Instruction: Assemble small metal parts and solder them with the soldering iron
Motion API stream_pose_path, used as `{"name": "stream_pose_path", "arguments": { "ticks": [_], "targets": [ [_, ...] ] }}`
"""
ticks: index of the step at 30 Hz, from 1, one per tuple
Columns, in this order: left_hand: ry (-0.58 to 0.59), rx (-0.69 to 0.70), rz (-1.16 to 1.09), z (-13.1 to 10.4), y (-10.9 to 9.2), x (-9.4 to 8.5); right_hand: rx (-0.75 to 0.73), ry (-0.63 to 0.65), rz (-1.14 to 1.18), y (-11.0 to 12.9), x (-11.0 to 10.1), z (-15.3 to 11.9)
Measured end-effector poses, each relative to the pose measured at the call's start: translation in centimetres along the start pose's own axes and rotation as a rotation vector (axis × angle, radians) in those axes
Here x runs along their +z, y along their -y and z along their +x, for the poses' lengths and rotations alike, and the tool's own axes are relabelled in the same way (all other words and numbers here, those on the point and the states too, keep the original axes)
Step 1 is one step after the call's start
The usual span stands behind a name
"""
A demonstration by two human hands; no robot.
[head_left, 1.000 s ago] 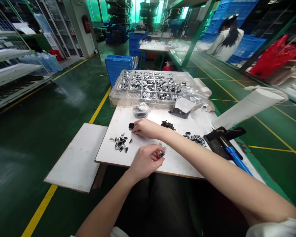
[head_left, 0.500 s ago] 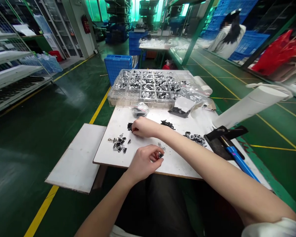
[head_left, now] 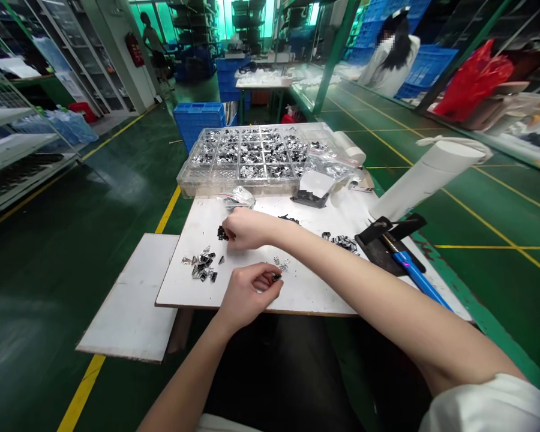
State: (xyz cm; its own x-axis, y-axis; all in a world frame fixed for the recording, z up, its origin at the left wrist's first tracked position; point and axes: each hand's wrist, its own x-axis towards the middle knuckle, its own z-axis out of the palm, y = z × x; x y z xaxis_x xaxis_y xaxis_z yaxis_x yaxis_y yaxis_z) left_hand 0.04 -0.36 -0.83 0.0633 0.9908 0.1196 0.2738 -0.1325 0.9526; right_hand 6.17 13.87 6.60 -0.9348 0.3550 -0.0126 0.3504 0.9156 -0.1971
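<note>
My left hand [head_left: 251, 293] is closed in a pinch on a small black and silver metal part [head_left: 276, 277], just above the white board [head_left: 312, 294]. Stretched across in front of it, my right hand [head_left: 243, 229] bends its fingers down at a little heap of small black pieces [head_left: 221, 233]. Its fingertips are mostly hidden, so anything between them is out of sight. Left of both hands lies a loose pile of black and silver clips [head_left: 203, 264]. A few thin silver bits [head_left: 281, 263] lie beyond my left fingertips, and dark pieces [head_left: 289, 219] show behind my right wrist.
A clear compartment box [head_left: 238, 189] full of metal parts spans the back of the board. Before it sit a zip bag [head_left: 237, 198] and a dark scoop-like tray [head_left: 310, 199]. At right are more clips [head_left: 344, 243], a blue-handled tool [head_left: 416, 276] and a white roll [head_left: 427, 180].
The whole view has shifted, so the board appears further left. My right hand stays at the black heap, and my left hand still pinches its part. A person now shows at the back left.
</note>
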Motion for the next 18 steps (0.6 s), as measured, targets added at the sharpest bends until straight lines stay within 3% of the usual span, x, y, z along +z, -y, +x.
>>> {"name": "stream_pose_path", "arguments": {
  "ticks": [4,7,12,15,18],
  "targets": [
    [0.028,-0.094,-0.116,-0.1,-0.1,-0.1,0.206,-0.44,0.402,-0.2,-1.5,-5.4],
    [0.036,-0.136,-0.246,-0.1,-0.2,-0.3,0.348,-0.662,0.803,1.0,-0.5,-9.9],
    [-0.041,-0.109,-0.309,0.3,-0.5,-0.7,0.546,-0.848,1.267,4.0,4.9,-14.0],
    [-0.064,-0.059,-0.286,0.6,-0.5,-1.0,0.615,-0.959,1.429,5.2,7.9,-14.2],
    [-0.06,-0.077,-0.308,0.7,-0.4,-1.1,0.634,-0.976,1.489,5.8,9.4,-13.8]
  ]
}}
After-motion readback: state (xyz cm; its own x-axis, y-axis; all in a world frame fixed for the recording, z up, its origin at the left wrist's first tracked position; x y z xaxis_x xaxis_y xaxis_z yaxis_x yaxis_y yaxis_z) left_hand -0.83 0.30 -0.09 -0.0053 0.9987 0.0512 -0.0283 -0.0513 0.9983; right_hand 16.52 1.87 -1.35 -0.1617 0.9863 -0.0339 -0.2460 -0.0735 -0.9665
